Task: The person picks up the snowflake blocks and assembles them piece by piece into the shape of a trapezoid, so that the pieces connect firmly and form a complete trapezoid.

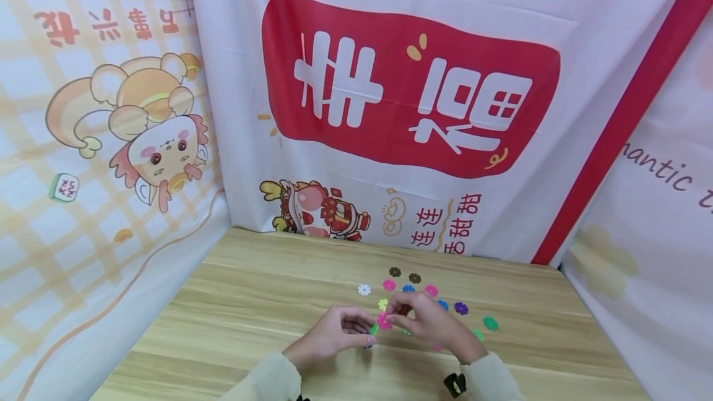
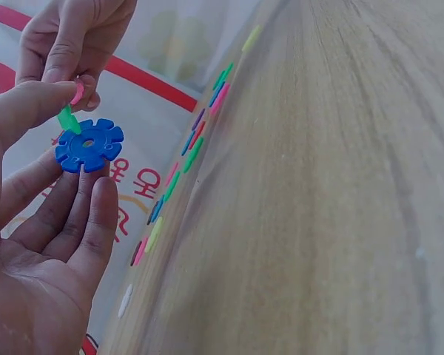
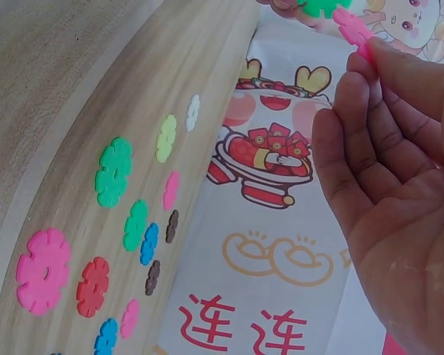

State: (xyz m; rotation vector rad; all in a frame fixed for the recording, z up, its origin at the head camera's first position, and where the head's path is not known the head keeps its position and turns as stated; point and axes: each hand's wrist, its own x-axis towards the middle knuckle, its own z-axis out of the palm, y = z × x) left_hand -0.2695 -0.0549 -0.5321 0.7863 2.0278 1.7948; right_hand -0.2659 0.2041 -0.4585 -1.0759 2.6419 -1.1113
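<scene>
My left hand [image 1: 337,334] holds a blue flower-shaped plastic disc [image 2: 98,153] with notched edges, joined to a green disc [image 2: 69,120]. The green disc stands at an angle to the blue one, near the thumb. Between the thumb and fingertips of my right hand [image 1: 431,325] is a pink notched disc [image 3: 351,28]. Its edge meets the green disc in the right wrist view; whether the two are slotted together I cannot tell. Both hands are raised above the wooden table [image 1: 223,308], close together.
Several loose notched discs lie on the table beyond and right of the hands, among them a white disc [image 1: 364,290], a purple disc [image 1: 461,308], a green disc [image 1: 491,323] and a red disc [image 3: 93,287]. Printed cloth [image 1: 234,110] hangs behind the table.
</scene>
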